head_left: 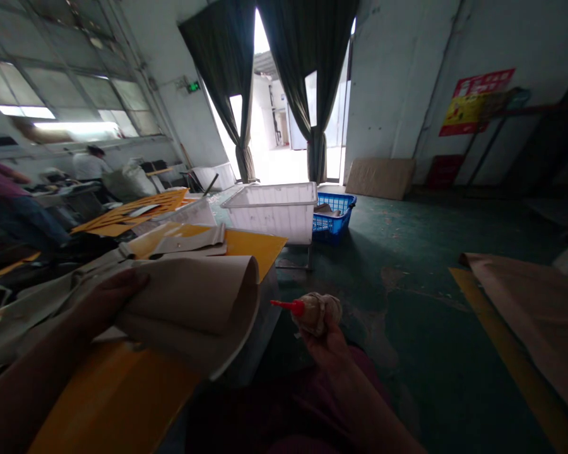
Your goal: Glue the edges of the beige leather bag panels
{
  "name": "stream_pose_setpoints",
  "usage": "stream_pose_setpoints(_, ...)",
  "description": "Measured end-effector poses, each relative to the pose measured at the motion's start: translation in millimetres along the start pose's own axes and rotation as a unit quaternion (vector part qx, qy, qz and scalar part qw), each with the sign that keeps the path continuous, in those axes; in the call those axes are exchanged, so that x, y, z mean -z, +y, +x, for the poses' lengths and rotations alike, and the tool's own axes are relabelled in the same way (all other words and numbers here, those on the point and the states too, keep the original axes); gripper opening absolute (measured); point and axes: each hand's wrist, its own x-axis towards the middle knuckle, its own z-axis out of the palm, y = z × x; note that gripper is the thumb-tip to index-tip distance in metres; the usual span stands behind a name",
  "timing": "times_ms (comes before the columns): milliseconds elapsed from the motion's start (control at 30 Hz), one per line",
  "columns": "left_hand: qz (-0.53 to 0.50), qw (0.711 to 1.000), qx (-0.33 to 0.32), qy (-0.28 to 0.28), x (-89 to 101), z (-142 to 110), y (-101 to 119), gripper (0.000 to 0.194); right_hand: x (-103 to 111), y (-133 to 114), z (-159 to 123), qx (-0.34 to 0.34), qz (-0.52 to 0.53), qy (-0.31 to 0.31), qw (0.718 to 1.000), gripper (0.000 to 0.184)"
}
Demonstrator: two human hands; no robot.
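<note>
Two hands: both gripping.
Left hand [106, 296]: fingers closed on curled grey sheet [194, 299], at nine o'clock.
Right hand [329, 343]: fist wrapping glue bottle [312, 310], red nozzle toward sheet.
Progress: no glue visible on sheet yet.

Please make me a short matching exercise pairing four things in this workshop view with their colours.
Things:
1. Nozzle of the glue bottle in the right hand
2. Basket on the floor
3. Folded sheet under the left hand
4. Board on the table

Colours:
A. blue
B. orange-yellow
C. red
D. grey-beige

Pairs: 1-C, 2-A, 3-D, 4-B
</note>
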Motion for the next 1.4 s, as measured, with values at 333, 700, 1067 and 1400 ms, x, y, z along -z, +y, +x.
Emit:
stream_pose_setpoints(333,-0.046,0.992,0.114,0.007,-6.6,-28,-91,0.097,24,13,61,0.07,-0.109,0.028,0.991,0.02)
stream_pose_setpoints(700,-0.096,0.979,0.173,0.052,-10.1,-47,-118,0.104,11,42,123,0.185,-0.194,0.061,0.961,0.045)
stream_pose_setpoints(1067,-0.112,0.979,0.154,0.072,-16.5,-49,-137,0.087,38,47,116,0.19,-0.227,0.08,0.952,0.04)
stream_pose_setpoints(1400,-0.11,0.98,0.155,0.066,-19.1,-50,-137,0.079,43,41,118,0.163,-0.217,0.058,0.961,0.056)
